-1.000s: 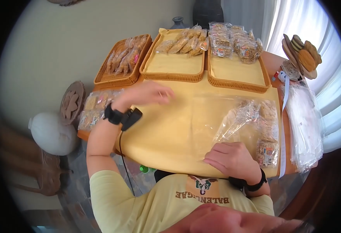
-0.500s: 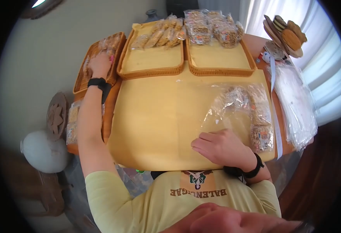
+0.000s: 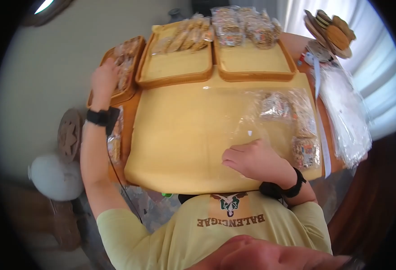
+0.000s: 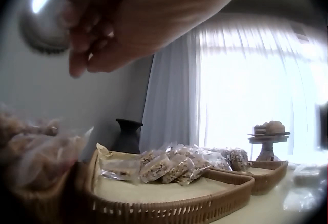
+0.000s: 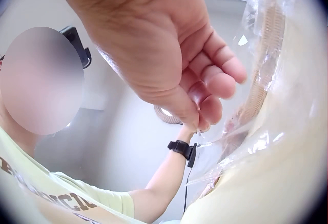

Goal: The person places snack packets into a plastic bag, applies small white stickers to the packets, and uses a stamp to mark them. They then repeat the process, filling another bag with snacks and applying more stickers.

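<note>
My left hand (image 3: 104, 81) is over the near left part of the small wicker basket (image 3: 138, 67), which holds bagged brown snacks (image 3: 125, 54). In the left wrist view its fingers (image 4: 79, 62) hang loosely bent above the snack bags, with nothing visible between them. Low over the table's front part, my right hand (image 3: 254, 159) pinches the edge of a large clear plastic bag (image 3: 247, 105) between thumb and fingertips, as the right wrist view shows. Wrapped snack packets (image 3: 274, 105) lie at the bag's right side, one of them (image 3: 306, 152) near its front corner.
Two larger wicker baskets, the middle one (image 3: 175, 82) and the right one (image 3: 256, 75), hold wrapped snacks at their far ends. Clear bags (image 3: 344, 121) lie stacked at the right table edge beside a white ribbon (image 3: 325, 153). More packets (image 3: 115, 139) lie by the left forearm.
My left hand swung from over the table to the left basket, reached among its snacks, then drew slightly back and left. My right hand keeps its pinch on the bag.
</note>
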Demonstrator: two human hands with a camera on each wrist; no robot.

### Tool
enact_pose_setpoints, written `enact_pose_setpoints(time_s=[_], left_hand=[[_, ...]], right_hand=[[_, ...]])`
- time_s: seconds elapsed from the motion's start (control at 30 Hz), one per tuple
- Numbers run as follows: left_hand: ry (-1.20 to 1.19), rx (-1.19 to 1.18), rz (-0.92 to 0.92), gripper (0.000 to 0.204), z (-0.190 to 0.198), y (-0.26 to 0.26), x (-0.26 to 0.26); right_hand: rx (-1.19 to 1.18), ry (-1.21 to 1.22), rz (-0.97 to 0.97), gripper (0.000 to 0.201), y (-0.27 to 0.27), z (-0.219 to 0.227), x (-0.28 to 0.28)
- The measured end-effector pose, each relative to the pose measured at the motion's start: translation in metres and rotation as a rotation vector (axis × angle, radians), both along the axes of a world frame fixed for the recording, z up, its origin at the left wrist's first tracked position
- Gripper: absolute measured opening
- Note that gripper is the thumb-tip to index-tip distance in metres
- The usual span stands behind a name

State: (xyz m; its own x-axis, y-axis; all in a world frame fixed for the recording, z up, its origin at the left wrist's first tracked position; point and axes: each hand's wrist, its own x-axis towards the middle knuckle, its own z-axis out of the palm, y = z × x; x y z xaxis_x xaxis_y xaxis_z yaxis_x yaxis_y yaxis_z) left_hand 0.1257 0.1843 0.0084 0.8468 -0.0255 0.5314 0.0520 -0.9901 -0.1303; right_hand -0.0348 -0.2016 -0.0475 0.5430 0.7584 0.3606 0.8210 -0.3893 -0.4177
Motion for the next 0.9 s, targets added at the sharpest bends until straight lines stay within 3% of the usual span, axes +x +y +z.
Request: enact_pose_setpoints(time_s=[0.13, 0.2, 0.23, 0.33, 0.43, 0.6, 0.67, 0.73, 0.8, 0.83, 0.9], left_hand=[[0.039, -0.099, -0.048, 0.027, -0.014, -0.003, -0.007], [0.172, -0.184, 0.058, 0.031, -0.019, -0.022, -0.012], [0.191, -0.090, 0.109, 0.038, -0.029, -0.015, -0.002], [0.216, 0.037, 0.254, 0.036, -0.038, -0.011, 0.011], [0.245, 0.037, 0.272, 0.030, -0.044, -0.001, 0.028], [0.028, 0.143, 0.150, 0.016, -0.024, 0.006, 0.013], [0.010, -0.042, 0.243, 0.014, 0.006, -0.013, -0.015], [-0.038, -0.063, 0.163, 0.009, 0.013, -0.001, -0.028], [-0.179, -0.288, -0.241, 0.006, 0.020, 0.000, -0.043], [-0.178, -0.289, -0.244, 0.006, 0.019, -0.005, -0.053], [0.259, -1.184, -0.415, 0.007, 0.011, -0.030, -0.076]], right_hand=[[0.030, 0.020, -0.005, 0.013, 0.001, 0.002, 0.000], [0.035, 0.020, -0.006, 0.013, 0.001, 0.003, -0.001], [0.039, 0.025, -0.008, 0.013, 0.000, 0.004, -0.002], [0.043, 0.006, -0.010, 0.013, 0.000, 0.003, -0.003], [0.064, 0.018, -0.010, 0.014, -0.001, 0.003, -0.002], [0.088, 0.012, -0.010, 0.014, -0.005, 0.004, 0.000], [0.093, 0.018, 0.003, 0.014, -0.004, 0.003, 0.000], [0.101, -0.001, 0.002, 0.014, -0.003, 0.003, 0.000], [0.100, 0.016, -0.007, 0.012, -0.003, 0.004, 0.000], [0.097, 0.034, -0.020, 0.010, -0.004, 0.005, -0.001], [0.112, 0.004, -0.024, 0.012, -0.003, 0.004, -0.003]])
